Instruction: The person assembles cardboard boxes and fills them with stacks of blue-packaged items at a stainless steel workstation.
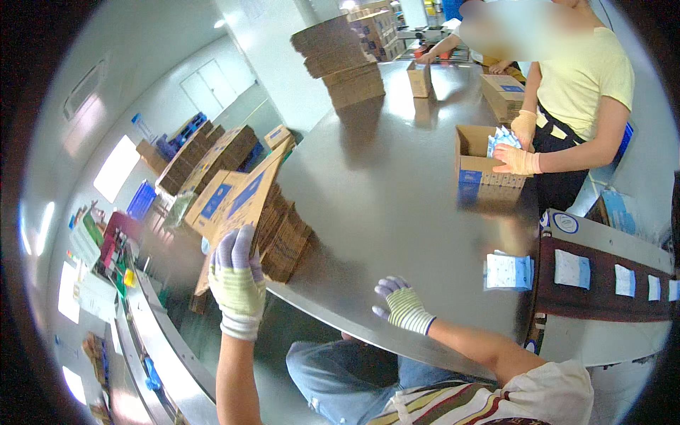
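My left hand, in a striped white glove with lilac fingertips, is closed on the lower edge of a flattened cardboard box with blue printed panels. The box is tilted, just over a stack of flattened boxes at the table's left edge. My right hand, gloved alike, is over the near edge of the metal table with its fingers apart and nothing in them. To its right, a small pile of white and blue packets lies on the table by a conveyor.
A dark conveyor belt carries spaced packets at the right. Across the table, a co-worker's gloved hands put packets into an open carton. Farther back stand another carton and a tall cardboard stack. Bundled cardboard fills the left.
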{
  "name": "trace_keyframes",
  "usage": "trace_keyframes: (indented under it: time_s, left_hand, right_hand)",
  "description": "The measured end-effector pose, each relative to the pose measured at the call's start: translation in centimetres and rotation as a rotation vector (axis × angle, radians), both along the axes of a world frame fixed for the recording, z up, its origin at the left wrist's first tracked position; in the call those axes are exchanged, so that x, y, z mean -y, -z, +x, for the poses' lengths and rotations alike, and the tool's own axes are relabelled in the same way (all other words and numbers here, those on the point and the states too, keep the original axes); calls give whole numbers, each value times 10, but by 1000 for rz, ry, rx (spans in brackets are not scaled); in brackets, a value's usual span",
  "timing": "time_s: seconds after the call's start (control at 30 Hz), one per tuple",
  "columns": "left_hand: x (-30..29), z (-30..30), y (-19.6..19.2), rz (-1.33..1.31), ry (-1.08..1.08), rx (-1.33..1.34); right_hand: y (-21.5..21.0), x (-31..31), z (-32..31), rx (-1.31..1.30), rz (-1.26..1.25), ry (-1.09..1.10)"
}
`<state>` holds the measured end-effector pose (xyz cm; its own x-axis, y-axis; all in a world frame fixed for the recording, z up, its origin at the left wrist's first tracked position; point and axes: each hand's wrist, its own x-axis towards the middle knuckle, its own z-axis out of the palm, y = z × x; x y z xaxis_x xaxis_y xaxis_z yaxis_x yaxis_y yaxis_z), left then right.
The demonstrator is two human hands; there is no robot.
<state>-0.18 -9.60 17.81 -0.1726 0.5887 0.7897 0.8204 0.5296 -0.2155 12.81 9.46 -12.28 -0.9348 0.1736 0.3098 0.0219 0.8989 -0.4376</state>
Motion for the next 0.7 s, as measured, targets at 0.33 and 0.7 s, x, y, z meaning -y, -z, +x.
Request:
trace_keyframes:
  time_s: [0.33,0.7]
  left_hand:
    - [66,118,27,449,268,505]
    - [64,136,115,573,342,1018]
  right_hand:
    - [-65,-91,3,-748,-1692,-67]
    - [-130,-68,60,-779,-1112,57]
